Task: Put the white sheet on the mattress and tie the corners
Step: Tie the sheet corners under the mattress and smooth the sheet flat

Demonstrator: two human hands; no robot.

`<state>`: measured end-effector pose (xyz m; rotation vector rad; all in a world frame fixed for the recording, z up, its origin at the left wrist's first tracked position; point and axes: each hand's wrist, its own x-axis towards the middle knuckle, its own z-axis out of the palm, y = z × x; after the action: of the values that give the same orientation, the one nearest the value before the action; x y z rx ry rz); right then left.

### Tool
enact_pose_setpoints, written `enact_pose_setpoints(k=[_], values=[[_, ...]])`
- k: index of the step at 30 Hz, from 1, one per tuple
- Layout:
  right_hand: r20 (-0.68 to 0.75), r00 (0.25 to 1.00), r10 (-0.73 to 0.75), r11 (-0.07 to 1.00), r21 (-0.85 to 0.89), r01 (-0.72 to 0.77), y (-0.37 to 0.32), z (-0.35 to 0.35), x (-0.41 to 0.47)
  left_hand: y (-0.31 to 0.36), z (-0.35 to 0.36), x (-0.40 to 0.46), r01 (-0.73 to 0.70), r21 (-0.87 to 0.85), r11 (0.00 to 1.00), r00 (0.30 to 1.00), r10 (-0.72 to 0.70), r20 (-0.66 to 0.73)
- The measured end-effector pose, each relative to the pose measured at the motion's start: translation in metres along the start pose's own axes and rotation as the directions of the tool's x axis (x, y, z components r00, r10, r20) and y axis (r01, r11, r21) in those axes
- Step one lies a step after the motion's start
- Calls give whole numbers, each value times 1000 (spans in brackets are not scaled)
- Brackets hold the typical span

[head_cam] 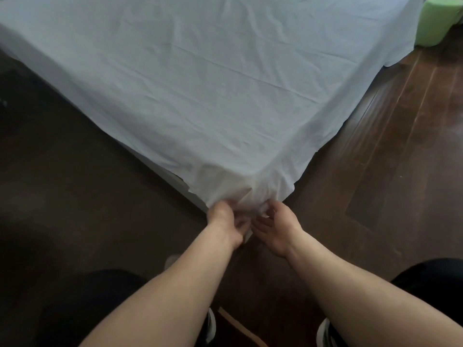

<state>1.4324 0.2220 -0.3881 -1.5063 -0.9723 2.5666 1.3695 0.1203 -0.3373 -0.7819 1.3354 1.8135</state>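
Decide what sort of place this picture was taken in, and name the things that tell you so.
Probably a bedroom. A white sheet is spread over a mattress on a dark wooden floor, and both hands work at its near corner. A green cushion-like thing sits beyond.

sheet: white with a faint blue-grey cast, plain — creased, no print
floor: dark brown wood planks, glossy streaks to the right of the fingers
cushion: pale green, far beyond the fingers
trousers: black
shoes: black — white edging
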Motion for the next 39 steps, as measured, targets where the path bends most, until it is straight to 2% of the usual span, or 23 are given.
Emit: enact_pose_setpoints(k=[3,6,12,18,25,27,30,33,35,37,39], values=[[-41,999,-7,994,109,11,-2,-4,11,-2,5,5,-77,-131,988,996,82,33],[-52,998,18,981,193,-8,-6,-4,20,-5,8,14,-84,-227,970,990,107,92],[-62,997,45,975,218,-31,-16,-1,29,-3,6,37,-68,-249,966,994,86,64],[-77,997,-20,961,274,40,-23,1,37,-2,3,60,19,-371,929,998,7,69],[62,990,-128,905,416,91,-32,22,31,6,9,64,-5,-430,903,993,57,108],[39,989,-139,927,356,117,-33,25,32,6,8,64,-9,-394,919,996,41,73],[-31,993,-117,986,118,120,-39,23,38,10,7,64,-13,-299,954,1000,15,5],[-134,987,-84,986,-155,63,-41,13,35,17,7,51,-1,-191,982,999,-8,-48],[-194,978,-76,977,-212,33,-39,6,35,21,9,40,7,-106,994,995,-17,-99],[-244,966,-86,978,-206,35,-42,7,31,26,11,32,-5,-98,995,989,-10,-149],[-369,910,-190,954,-288,83,-51,11,17,32,10,21,-99,-102,990,968,72,-240]])
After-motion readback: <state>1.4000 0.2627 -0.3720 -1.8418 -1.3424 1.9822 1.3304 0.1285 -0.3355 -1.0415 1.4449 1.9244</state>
